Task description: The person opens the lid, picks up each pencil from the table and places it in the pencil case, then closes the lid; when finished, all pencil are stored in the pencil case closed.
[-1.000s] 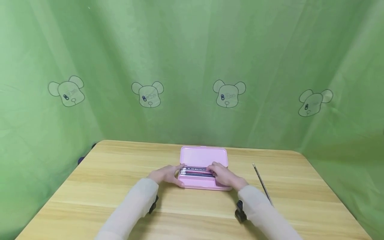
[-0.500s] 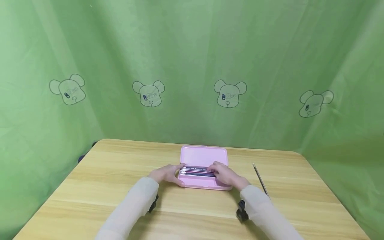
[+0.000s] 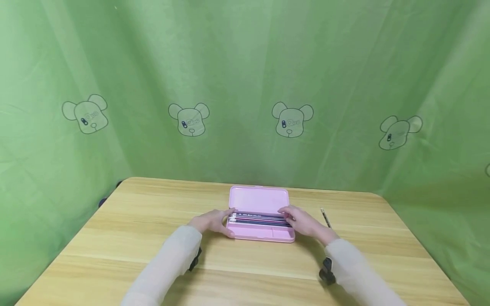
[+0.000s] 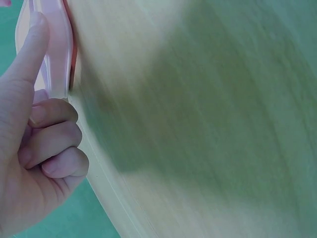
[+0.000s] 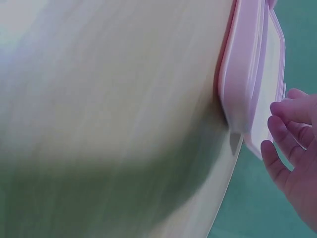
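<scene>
A pink pencil case (image 3: 250, 231) lies on the table with its lid (image 3: 258, 199) raised at the back. Several dark pencils (image 3: 256, 218) lie side by side in its long compartment. My left hand (image 3: 211, 222) grips the case's left end; in the left wrist view the thumb (image 4: 34, 44) lies along that end and the other fingers are curled. At the right end hovers my right hand (image 3: 304, 222), over the pencils' ends. The right wrist view shows its fingers (image 5: 280, 134) loosely bent, holding nothing, beside the case (image 5: 240, 69).
One more pencil (image 3: 325, 216) lies on the wooden table (image 3: 383, 246) right of the case, partly hidden by my right forearm. A small divided compartment (image 3: 283, 233) sits at the case's front right. Green curtains (image 3: 237, 157) surround the table.
My right hand has slid right along the pencils to the case's right end, and its fingers have loosened. More pencil length and the small compartment now show. The left hand stays put.
</scene>
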Demonstrator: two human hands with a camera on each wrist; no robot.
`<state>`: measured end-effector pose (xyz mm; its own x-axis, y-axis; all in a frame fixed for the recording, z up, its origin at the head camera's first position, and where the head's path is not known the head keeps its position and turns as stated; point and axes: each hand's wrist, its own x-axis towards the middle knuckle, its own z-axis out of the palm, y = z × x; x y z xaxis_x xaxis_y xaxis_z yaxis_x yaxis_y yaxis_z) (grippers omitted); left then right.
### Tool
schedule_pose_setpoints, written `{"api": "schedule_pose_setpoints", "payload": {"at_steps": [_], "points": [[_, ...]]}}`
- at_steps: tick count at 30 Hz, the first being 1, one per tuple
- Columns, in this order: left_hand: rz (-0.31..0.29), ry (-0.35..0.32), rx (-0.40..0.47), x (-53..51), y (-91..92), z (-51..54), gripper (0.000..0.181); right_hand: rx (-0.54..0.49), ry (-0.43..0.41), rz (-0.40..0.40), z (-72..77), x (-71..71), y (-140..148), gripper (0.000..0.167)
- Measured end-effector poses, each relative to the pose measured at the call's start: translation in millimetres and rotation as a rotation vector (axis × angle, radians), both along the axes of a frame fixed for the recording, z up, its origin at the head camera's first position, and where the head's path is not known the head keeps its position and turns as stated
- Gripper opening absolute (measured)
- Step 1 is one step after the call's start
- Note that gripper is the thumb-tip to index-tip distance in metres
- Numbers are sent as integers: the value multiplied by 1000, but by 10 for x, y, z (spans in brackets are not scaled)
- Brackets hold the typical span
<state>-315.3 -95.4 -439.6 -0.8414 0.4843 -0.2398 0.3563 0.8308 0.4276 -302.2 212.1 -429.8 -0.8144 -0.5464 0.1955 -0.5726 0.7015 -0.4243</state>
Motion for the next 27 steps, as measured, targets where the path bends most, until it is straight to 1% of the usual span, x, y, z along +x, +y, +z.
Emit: {"api": "schedule_pose_setpoints", "payload": {"at_steps": [5, 11, 17, 20, 24, 27], "points": [[1, 1, -4, -18, -7, -24, 97, -4, -9, -15, 9, 41, 159, 29], [-1, 0, 0, -15, 1, -16, 98, -36, -30, -36, -1, 120, 363, 31], [2, -3, -5, -6, 3, 0, 98, -29, -10, -86, -35, 181, 617, 30], [4, -4, -11, 1, 5, 15, 97, -23, -13, -108, -33, 215, 746, 30], [7, -7, -10, 2, 10, 22, 97, -21, -20, -113, -20, 258, 891, 32], [4, -6, -4, 1, 11, 20, 97, -24, -14, -113, -44, 278, 993, 34]]}}
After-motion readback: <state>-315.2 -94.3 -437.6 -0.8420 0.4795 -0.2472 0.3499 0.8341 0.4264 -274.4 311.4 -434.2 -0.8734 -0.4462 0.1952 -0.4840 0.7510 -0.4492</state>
